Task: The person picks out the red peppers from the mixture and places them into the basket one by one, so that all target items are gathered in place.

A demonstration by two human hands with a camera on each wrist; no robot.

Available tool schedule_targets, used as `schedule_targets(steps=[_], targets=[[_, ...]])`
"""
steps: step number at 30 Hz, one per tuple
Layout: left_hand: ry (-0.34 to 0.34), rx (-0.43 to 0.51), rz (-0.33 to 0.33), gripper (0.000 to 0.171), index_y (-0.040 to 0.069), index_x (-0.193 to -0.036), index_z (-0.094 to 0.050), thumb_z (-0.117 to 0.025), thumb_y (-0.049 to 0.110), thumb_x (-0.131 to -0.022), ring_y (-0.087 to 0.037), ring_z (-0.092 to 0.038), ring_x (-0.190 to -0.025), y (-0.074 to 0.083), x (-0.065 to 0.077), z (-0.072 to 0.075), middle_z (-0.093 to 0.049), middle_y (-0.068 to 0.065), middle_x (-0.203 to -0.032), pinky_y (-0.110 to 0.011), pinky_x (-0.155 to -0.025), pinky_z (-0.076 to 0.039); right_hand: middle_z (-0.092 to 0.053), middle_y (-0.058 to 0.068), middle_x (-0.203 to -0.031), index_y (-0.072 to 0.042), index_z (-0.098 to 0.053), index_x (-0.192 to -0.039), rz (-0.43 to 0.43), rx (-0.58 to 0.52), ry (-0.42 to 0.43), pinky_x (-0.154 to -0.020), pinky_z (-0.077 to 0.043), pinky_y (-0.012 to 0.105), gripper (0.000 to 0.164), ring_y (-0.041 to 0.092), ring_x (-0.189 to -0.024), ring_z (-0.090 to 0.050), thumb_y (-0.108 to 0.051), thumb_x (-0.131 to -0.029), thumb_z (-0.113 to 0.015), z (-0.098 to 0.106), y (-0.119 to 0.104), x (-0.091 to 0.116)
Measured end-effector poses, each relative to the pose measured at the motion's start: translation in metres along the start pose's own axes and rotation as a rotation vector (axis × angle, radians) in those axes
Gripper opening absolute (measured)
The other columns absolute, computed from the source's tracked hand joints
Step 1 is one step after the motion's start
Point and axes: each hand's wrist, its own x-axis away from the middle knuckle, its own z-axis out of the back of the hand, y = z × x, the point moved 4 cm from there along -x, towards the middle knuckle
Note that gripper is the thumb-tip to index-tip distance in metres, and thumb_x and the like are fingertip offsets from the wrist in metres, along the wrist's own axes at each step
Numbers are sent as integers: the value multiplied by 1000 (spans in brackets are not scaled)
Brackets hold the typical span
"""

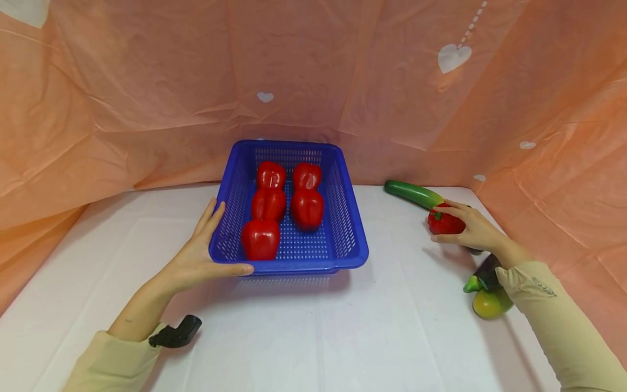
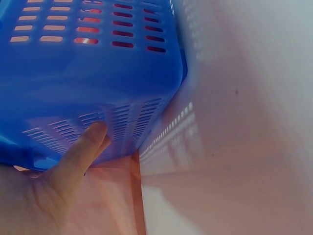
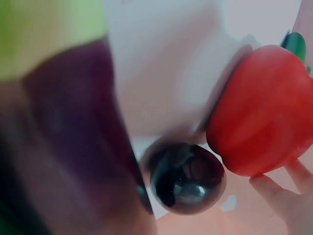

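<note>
My left hand [image 1: 196, 258] rests at the near left corner of a blue plastic basket [image 1: 289, 265], thumb along the front rim and straight fingers beside the left wall. In the left wrist view, a finger [image 2: 83, 152] touches the slotted outer wall. Several red bell peppers [image 1: 307, 209] stand in two rows inside the basket. At the right, my right hand [image 1: 477, 231] holds another red bell pepper [image 1: 447, 222] between thumb and fingers. The right wrist view shows fingertips [image 3: 266, 186] against this pepper, beside a shiny black rounded thing [image 3: 188, 178].
A green cucumber-like vegetable [image 1: 411, 193] lies behind the right hand. Below the right wrist are a dark eggplant [image 1: 487, 270] and a yellow-green fruit [image 1: 488, 304], partly hidden by the sleeve. Orange cloth [image 1: 313, 65] hangs behind the white table [image 1: 294, 337].
</note>
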Motion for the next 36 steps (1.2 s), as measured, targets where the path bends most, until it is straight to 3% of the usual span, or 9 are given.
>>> schedule_targets(steps=[6, 16, 26, 30, 36], targets=[[0, 5, -3, 127, 20, -155, 5, -85, 40, -67, -45, 0, -146, 0, 0, 0, 18, 0, -161, -74, -104, -18, -34, 33, -144, -1, -48, -136, -62, 25, -35, -94, -34, 69, 75, 53, -125, -31, -32, -74, -79, 3, 1, 2], [2, 6, -7, 127, 19, -155, 4, -85, 40, -67, -45, 0, -146, 0, 0, 1, 18, 1, -161, -74, -104, -18, -40, 30, -136, -2, -38, -143, -136, 8, -124, -81, -50, 60, 87, 49, -118, -30, -33, -73, -80, 6, -3, 6], [8, 3, -12, 127, 17, -155, 3, -85, 40, -67, -45, -1, -145, 0, 1, 1, 17, 0, -161, -74, -105, -18, -41, 30, -132, 0, -30, -146, -165, -16, -250, -81, -55, 54, 96, 49, -115, -44, -30, -72, -83, 2, -12, 7], [7, 2, -13, 127, 17, -155, 3, -85, 40, -67, -45, -1, -146, 1, 1, 1, 17, 0, -161, -74, -105, -18, -44, 28, -131, -3, -26, -148, -136, -45, -265, -80, -55, 52, 95, 47, -117, -43, -20, -73, -82, 0, -17, 9], [3, 7, -7, 127, 18, -155, 4, -85, 40, -67, -46, -1, -145, 1, 1, 0, 17, 0, -161, -74, -104, -18, -48, 26, -131, -6, -30, -148, -31, -34, -183, -82, -55, 52, 91, 42, -115, -49, -20, -74, -82, -1, -29, 6]])
